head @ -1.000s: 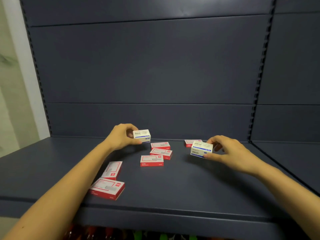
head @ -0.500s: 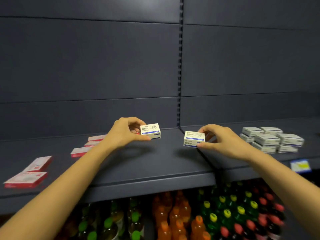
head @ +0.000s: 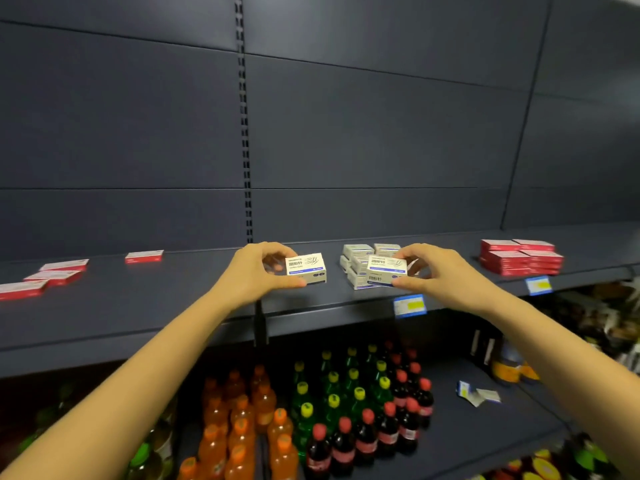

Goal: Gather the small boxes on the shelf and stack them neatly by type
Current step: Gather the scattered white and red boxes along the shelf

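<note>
Above the shelf (head: 173,306), the left hand (head: 258,271) pinches a white box (head: 306,268) in its grip, the right hand (head: 440,271) pinches a second white box (head: 387,270) right by the white stack (head: 356,252), and loose red boxes (head: 55,277) lie far left.

Dim, even overhead light; dark shelf (head: 173,306) matte, soft shadows under arms. Wide-angle bending at edges; right corners blurred, bottles (head: 346,427) soft.
</note>
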Tool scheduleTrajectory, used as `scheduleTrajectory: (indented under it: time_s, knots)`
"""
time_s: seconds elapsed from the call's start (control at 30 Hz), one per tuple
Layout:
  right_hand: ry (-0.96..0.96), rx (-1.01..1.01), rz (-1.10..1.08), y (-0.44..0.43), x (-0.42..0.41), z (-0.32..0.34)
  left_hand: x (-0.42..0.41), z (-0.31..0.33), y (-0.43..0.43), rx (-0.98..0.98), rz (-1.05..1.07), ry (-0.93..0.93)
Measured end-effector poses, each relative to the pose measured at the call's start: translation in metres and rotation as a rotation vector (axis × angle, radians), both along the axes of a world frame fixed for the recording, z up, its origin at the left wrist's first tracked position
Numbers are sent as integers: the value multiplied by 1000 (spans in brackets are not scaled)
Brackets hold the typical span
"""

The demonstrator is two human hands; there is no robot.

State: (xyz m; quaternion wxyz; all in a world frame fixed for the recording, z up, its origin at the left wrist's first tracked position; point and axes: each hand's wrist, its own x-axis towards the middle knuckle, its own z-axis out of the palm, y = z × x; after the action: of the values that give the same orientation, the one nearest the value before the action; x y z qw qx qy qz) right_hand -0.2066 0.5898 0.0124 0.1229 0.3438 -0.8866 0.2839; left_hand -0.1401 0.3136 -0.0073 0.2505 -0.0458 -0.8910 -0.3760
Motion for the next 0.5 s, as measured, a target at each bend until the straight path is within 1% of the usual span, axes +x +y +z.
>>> scheduleTrajectory:
  time_s: [0.2, 0.4, 0.5]
  knots:
    - [-17, -19, 3, 40, -28, 6, -30, 11, 43, 22, 36, 47]
    - [-27, -113, 6, 49, -70, -1, -81, 14, 62, 5, 65, 24]
    - [-39, -120, 5, 50, -97, -4, -113, 14, 62, 18, 86, 16]
